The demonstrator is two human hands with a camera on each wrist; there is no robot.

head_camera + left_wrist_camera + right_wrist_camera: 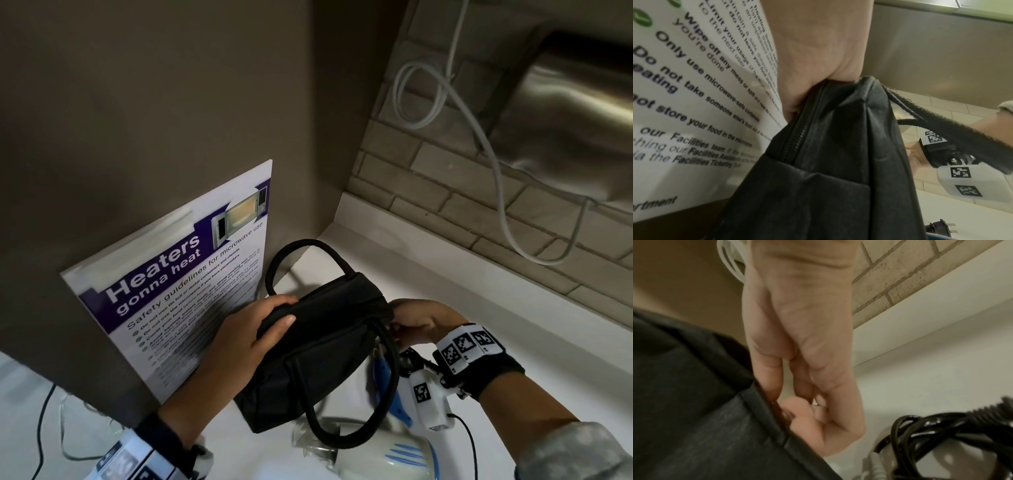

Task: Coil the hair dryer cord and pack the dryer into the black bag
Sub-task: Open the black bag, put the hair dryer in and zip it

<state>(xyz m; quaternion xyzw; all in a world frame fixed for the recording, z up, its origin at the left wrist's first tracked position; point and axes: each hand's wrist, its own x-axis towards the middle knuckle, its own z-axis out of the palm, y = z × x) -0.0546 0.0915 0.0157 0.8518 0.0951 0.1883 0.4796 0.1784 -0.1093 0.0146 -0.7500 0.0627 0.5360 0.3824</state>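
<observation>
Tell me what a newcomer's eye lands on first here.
The black bag at centre on the white counter, the left hand gripping its near end and the right hand pinching at its far end. Behind it leans the microwave safety poster. The white hair dryer lies in front, outside the bag.

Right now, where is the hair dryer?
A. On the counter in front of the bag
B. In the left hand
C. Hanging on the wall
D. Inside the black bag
A: the hair dryer lies on the white counter in front of the black bag, which both hands hold: left hand at one end, right hand at the other.
</observation>
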